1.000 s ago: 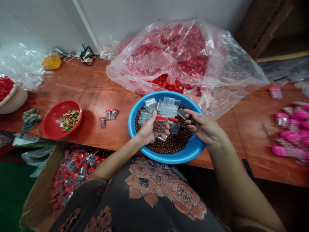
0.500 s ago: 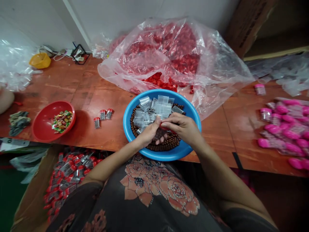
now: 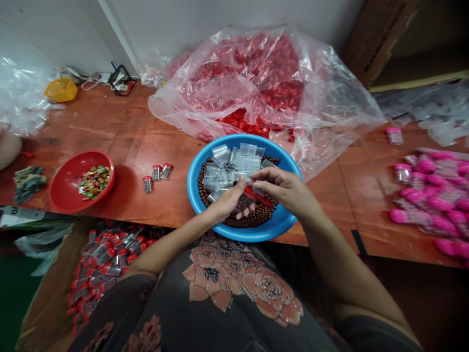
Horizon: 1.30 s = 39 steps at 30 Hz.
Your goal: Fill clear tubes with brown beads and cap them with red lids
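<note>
My left hand (image 3: 229, 201) is closed around a small clear jar (image 3: 245, 202), partly hidden by the fingers, with dark contents and a red cap (image 3: 250, 192) at its upper end. Close beside the cap is my right hand (image 3: 284, 190), its thumb and forefinger bent and slightly apart. More red caps (image 3: 266, 201) show under its curled fingers and seem to be held there. Both hands are over a blue basin (image 3: 192, 188) that contains brown beads (image 3: 252, 219) and a heap of clear empty jars (image 3: 247, 159).
Behind the basin lies a large clear bag (image 3: 322, 112) of red caps. To the left are several filled jars (image 3: 147, 184) and a red bowl (image 3: 62, 188) of wrapped sweets. A carton (image 3: 54, 274) of red-capped jars stands below. Pink-capped jars (image 3: 439, 190) lie at right.
My right fingertips have lifted slightly off the jar's top and opened a little. The red cap on the jar and those under my right hand now show more. My left hand has barely moved.
</note>
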### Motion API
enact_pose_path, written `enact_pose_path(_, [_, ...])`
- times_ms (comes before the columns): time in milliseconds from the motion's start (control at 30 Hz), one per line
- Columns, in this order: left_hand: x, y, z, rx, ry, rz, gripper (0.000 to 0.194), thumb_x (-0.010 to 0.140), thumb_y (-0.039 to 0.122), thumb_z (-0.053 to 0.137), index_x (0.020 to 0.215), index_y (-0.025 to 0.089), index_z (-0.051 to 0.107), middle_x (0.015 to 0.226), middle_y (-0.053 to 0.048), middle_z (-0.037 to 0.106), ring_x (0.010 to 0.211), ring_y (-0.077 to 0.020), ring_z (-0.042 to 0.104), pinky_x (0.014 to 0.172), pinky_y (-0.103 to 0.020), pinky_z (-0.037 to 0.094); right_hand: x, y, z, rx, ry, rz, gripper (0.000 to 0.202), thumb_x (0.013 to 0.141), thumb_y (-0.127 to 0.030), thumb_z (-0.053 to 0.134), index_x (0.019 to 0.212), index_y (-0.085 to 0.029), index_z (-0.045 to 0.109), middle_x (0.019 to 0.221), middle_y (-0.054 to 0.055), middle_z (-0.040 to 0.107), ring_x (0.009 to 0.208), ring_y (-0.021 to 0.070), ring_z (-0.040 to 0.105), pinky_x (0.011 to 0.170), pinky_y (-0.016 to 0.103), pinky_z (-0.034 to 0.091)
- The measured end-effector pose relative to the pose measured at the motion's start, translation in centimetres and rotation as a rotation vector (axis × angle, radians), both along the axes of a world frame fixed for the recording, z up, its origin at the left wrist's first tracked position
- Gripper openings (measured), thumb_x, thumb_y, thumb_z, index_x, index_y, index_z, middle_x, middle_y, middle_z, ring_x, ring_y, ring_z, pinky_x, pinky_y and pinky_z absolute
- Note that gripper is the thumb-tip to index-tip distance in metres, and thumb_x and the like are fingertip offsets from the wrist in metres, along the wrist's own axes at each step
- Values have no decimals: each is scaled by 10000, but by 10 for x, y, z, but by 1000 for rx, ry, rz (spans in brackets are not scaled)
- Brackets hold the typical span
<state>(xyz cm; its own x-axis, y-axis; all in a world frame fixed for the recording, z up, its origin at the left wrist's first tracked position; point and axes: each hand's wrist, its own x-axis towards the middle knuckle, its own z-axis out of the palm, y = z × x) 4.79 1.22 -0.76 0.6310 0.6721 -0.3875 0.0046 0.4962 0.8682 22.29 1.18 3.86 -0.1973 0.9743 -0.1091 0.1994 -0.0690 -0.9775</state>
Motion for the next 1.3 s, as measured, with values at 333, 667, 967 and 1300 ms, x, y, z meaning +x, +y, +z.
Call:
enact_pose_path(333, [1,-2,1,-24,-25,25,888,807,868,238,917,97,664,647,-71,658,457,-92,545,361,-186,368,-2,-6,-7,188,-171,74,301,820,-550,662,899,-294,799,664,-6,560,634,122,527,614,278,412])
enact_pose_path(667, [0,-1,21,-149,-182,33,794,878,799,237,994,127,644,615,-40,611,429,-89,516,342,-185,336,9,0,-15,-227,289,-198,391,836,-574,608,991,-228,702,725,-4,594,498,61,408,394,205,244])
enact_pose_path(967, [-5,4,20,-209,-163,167,804,890,782,250,987,98,661,634,-68,631,448,-93,520,357,-197,347,11,4,-15,-330,443,-224,357,711,-339,781,1026,-216,668,1048,68,743,503,26,423,369,156,217])
enact_pose_path(1300, [4,2,15,-194,-112,148,825,893,783,228,1060,98,657,681,-92,662,446,-93,520,360,-199,351,-21,-5,10,46,16,-113,187,825,-354,691,974,-269,763,993,13,773,855,161,696,822,342,570])
